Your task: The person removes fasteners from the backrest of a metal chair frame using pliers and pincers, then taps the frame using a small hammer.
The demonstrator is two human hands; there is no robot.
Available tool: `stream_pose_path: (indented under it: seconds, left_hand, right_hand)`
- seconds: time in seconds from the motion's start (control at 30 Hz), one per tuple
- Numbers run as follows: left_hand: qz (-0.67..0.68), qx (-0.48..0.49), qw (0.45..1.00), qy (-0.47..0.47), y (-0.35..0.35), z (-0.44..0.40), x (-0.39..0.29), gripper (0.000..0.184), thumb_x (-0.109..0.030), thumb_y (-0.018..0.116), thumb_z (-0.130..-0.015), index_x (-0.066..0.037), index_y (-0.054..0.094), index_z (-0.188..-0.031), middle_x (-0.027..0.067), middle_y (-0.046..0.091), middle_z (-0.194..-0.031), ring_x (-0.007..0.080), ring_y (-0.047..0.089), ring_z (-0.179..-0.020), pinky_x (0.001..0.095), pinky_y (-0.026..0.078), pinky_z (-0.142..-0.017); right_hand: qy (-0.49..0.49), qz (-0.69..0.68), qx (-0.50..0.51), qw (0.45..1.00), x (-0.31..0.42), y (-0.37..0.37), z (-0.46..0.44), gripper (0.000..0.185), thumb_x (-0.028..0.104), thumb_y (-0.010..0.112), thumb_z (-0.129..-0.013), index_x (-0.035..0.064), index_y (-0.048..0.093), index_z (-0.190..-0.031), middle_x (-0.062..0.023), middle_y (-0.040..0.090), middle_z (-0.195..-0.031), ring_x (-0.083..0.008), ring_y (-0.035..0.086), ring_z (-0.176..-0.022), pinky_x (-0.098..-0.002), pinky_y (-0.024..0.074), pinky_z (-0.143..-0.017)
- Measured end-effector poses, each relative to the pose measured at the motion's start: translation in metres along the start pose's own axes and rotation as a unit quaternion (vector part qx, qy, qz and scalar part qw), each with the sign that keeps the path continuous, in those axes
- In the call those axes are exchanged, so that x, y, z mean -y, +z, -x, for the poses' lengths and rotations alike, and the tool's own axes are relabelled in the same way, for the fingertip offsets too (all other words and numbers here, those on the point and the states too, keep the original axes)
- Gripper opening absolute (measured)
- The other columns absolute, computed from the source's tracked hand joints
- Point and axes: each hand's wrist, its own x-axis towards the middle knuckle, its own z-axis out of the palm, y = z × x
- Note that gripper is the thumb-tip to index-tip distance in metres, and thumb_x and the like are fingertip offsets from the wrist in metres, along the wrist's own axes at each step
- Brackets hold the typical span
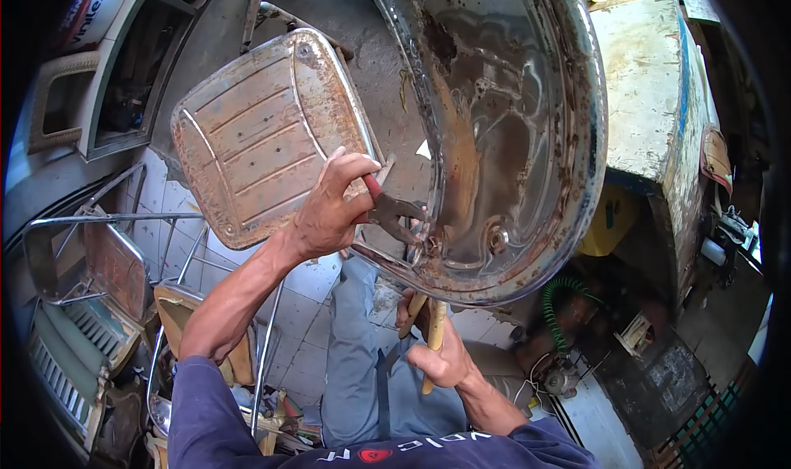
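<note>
My left hand [334, 205] is closed round the red handle of a pair of pliers [397, 215]. The jaws of the pliers meet the lower left edge of a large rusty metal shell [503, 131], whose hollow underside shows. Below the shell's rim, my right hand [441, 358] is wrapped round a wooden handle [436, 329]; the far end of the handle is hidden behind the rim. A second wooden piece [412, 314] is beside it, near my fingers. Behind my left hand a rusty ribbed metal panel [264, 135] leans at a tilt.
Metal chair frames [115, 218] and slatted parts [74, 337] stand at the left. A worn pale bench [634, 86] is at the upper right, with a yellow object [610, 220] under it. A coiled green hose [550, 304] lies at the lower right.
</note>
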Motion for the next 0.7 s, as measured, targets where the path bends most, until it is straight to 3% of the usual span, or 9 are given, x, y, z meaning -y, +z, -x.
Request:
stream_pose_path:
  seconds: [0.23, 0.5, 0.63, 0.7]
  left_hand:
    - [-0.014, 0.055, 0.997, 0.047, -0.004, -0.017, 0.007, 0.042, 0.01, 0.065, -0.065, -0.008, 0.059, -0.102, 0.0166, 0.047, -0.138, 0.0392, 0.049, -0.132, 0.07, 0.034, -0.114]
    - [-0.051, 0.026, 0.992, 0.111, -0.002, -0.024, 0.021, 0.043, 0.008, 0.069, -0.064, -0.007, 0.057, -0.103, 0.0158, 0.054, -0.127, 0.0371, 0.055, -0.123, 0.0624, 0.043, -0.108]
    - [0.009, 0.048, 0.997, 0.068, -0.01, -0.024, 0.023, 0.049, 0.009, 0.067, -0.063, -0.007, 0.054, -0.108, 0.0155, 0.057, -0.123, 0.0371, 0.059, -0.118, 0.0577, 0.045, -0.106]
    - [0.025, 0.0, 0.999, 0.036, -0.011, -0.025, 0.016, 0.058, 0.01, 0.064, -0.062, -0.006, 0.053, -0.116, 0.0145, 0.059, -0.118, 0.0379, 0.061, -0.112, 0.0542, 0.047, -0.104]
  right_hand:
    - [0.001, 0.021, 0.009, 1.0, 0.006, 0.0, 0.001, 0.079, 0.009, 0.059, -0.069, -0.003, 0.037, -0.143, -0.0113, 0.046, -0.112, -0.0227, 0.047, -0.104, -0.0372, 0.041, -0.099]
    - [-0.006, 0.038, 0.002, 0.999, 0.009, 0.0, 0.0, 0.072, 0.01, 0.058, -0.071, -0.0029, 0.039, -0.138, -0.0115, 0.047, -0.113, -0.0228, 0.047, -0.105, -0.0381, 0.0411, -0.098]
    - [-0.016, 0.033, -0.001, 0.999, 0.009, 0.001, -0.001, 0.067, 0.011, 0.058, -0.071, -0.0022, 0.041, -0.134, -0.011, 0.047, -0.113, -0.0227, 0.047, -0.105, -0.0381, 0.041, -0.097]
    - [-0.019, 0.037, -0.001, 0.999, 0.011, 0.001, -0.002, 0.062, 0.011, 0.058, -0.07, -0.0014, 0.042, -0.129, -0.0109, 0.046, -0.112, -0.0223, 0.047, -0.104, -0.0381, 0.0408, -0.097]
